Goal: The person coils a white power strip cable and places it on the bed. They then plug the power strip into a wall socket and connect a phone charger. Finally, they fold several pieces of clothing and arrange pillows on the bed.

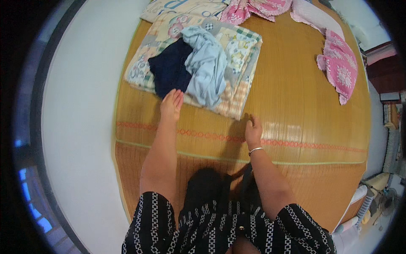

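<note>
My left hand [171,105] reaches to the lower edge of a crumpled navy garment [171,63], its fingers stretched out; whether they touch the cloth I cannot tell. Beside that garment, on its right, lies a rumpled light blue garment [207,70]. Both rest on a folded patchwork quilt [241,46] with cartoon prints and checks. My right hand [254,130], a silver bangle [256,149] at its wrist, hovers over the mat near the quilt's front corner. Its fingers are loosely bent and apart, with nothing seen in them.
A woven straw mat [296,114] with a red patterned stripe covers the bed. Behind the quilt lie a printed pillow [186,8] and pink floral cloth [256,9]. More pink cloth [340,67] drapes at the right. A white wall [80,106] borders the left; a fan [387,201] stands lower right.
</note>
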Tool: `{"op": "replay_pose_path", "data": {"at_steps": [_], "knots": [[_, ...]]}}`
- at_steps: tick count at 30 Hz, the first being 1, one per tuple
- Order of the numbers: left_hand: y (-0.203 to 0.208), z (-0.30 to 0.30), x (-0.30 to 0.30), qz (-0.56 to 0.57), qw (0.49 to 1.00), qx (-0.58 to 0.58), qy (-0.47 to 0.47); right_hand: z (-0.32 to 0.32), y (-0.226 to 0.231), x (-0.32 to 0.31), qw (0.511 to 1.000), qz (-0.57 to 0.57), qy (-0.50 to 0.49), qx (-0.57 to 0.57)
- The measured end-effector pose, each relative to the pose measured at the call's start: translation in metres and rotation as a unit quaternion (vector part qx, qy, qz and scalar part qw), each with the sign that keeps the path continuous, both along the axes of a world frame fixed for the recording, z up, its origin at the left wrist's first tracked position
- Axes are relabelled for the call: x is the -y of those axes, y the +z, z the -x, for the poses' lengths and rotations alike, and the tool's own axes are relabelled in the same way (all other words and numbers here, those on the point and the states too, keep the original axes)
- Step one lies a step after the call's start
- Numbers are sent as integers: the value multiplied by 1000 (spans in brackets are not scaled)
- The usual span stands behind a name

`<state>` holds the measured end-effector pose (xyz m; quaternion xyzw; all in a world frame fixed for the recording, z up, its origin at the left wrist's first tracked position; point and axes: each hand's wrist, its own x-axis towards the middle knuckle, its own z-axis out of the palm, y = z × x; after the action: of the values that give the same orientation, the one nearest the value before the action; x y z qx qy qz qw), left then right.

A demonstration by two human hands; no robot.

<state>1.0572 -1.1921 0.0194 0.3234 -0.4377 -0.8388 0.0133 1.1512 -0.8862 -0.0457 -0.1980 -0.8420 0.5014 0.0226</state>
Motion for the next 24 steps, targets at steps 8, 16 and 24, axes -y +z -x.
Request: {"op": "replay_pose_path", "data": {"at_steps": [8, 16, 24], "knots": [[-55, -173, 86, -53, 987, 119, 98, -123, 7, 64, 780, 524, -282, 191], [-91, -198, 145, -37, 964, 223, 139, -159, 4, 97, 727, 594, -293, 180], [-107, -180, 193, -56, 978, 102, 174, -168, -24, 66, 773, 530, -292, 188]]}}
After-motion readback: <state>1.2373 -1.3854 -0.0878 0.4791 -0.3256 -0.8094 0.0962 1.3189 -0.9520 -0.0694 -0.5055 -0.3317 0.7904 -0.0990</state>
